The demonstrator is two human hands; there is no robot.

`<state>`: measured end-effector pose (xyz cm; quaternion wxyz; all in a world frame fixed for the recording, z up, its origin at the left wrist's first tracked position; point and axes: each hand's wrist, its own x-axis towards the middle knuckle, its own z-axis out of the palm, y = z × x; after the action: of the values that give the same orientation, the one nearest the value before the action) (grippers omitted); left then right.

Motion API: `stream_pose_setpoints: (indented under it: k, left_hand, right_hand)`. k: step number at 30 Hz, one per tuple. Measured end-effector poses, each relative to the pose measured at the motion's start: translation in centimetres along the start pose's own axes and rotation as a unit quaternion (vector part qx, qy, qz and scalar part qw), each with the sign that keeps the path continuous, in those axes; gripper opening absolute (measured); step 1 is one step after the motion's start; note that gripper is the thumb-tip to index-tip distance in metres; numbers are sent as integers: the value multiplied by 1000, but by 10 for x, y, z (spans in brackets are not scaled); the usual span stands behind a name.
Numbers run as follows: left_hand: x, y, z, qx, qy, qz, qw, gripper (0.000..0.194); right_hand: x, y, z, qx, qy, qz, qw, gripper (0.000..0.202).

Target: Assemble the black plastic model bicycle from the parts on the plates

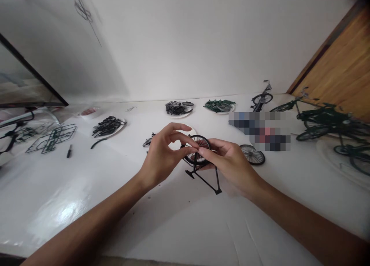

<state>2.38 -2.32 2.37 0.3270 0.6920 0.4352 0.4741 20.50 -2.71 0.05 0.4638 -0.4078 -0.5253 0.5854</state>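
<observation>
Both of my hands meet over the middle of a white table (86,196). My right hand (228,162) grips a small black model bicycle frame (204,179) with a spoked wheel (199,144) mounted in it. The frame's thin black tubes stick out below the hand toward me. My left hand (162,154) pinches the wheel's rim with thumb and fingertips. A loose spoked wheel (253,154) lies flat on the table just right of my right hand.
White plates with black parts (108,126) (177,108) and green parts (219,105) sit farther back. A green parts sprue (52,138) lies at the left. Several finished model bicycles (326,121) stand at the right, one (261,98) by the wall.
</observation>
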Motion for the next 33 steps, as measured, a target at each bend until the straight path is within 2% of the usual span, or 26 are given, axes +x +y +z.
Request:
stream_pose_setpoints:
  k: [5,12,19,29,33]
  left_hand:
    - [1,1,0,-3,-13,-9,1000,34]
    - [-3,3,1,67,11,47,997,31]
    - [-4,3,3,103,21,64,992,31]
    - [-6,0,7,-2,23,-2,1000,30]
    - [-5,-2,8,-9,31,-15,999,31]
  right_hand:
    - [1,0,-1,-1,-9,1,1000,22]
    - [1,-1,0,-10,1,7,1000,22]
    - [3,0,-1,4,2,14,1000,20]
    - [1,2,0,40,-9,36,999,17]
    - [1,1,1,42,-4,40,998,18]
